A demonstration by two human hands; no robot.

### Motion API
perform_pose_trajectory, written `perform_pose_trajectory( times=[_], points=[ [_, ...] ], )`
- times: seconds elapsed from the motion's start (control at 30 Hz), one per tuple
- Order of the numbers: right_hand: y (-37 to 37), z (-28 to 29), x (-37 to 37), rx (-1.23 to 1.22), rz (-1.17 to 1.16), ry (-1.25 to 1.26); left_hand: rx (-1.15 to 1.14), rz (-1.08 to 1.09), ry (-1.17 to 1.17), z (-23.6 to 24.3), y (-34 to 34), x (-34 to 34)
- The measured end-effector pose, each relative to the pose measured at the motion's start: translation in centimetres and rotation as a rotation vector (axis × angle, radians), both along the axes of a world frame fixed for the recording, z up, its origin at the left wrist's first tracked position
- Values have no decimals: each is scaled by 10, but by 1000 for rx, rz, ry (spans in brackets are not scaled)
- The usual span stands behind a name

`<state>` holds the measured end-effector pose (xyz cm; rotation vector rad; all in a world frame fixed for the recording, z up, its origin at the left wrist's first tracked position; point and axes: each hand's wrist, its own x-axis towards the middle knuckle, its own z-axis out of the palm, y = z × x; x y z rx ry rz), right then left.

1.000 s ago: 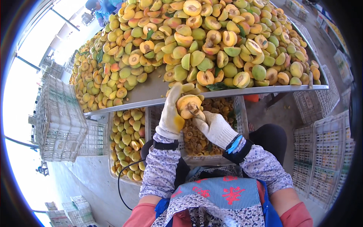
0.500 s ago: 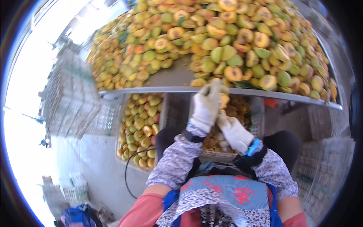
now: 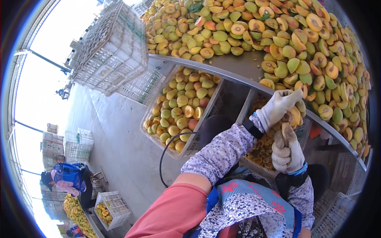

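My left hand (image 3: pixel 278 105), in a white glove, pinches a yellow peach half (image 3: pixel 293 117) just off the metal table's near edge. Below it, my right hand (image 3: pixel 287 152), in a stained glove, is closed with its thumb raised against the fruit. Whatever the right fingers grip is hidden. Peach halves (image 3: pixel 293 65) lie heaped on the metal table (image 3: pixel 244 65), many with the cut face showing. Under my hands, a crate (image 3: pixel 260 170) between my knees contains yellowish fruit pieces.
Left of my knees, a white crate (image 3: pixel 174 156) holds peaches. Stacked plastic crates (image 3: pixel 119 59) stand beside the table's left end. A black cable (image 3: pixel 160 168) curves near my left arm. At the far left, a person in blue (image 3: pixel 71 176) bends near another fruit crate (image 3: pixel 115 210).
My view has turned left, so the table and my hands now appear farther right. More crates and the bent person have come into sight. Both hands stay together at the peach half.
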<state>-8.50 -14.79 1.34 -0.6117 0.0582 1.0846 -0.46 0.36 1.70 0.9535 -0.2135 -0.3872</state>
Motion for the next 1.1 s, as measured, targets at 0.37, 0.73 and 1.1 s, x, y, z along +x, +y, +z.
perform_pose_trajectory(
  times=[0.37,0.73,1.1],
  points=[
    [24,-58,-1,-782,-590,-1253,-232,18,-3,9,-4,-10],
    [-12,-98,12,-1598,292,-1193,-351,508,147,16,79,7],
    [17,-115,8,-1551,536,-1236,30,966,533,-111,349,-17]
  ],
)
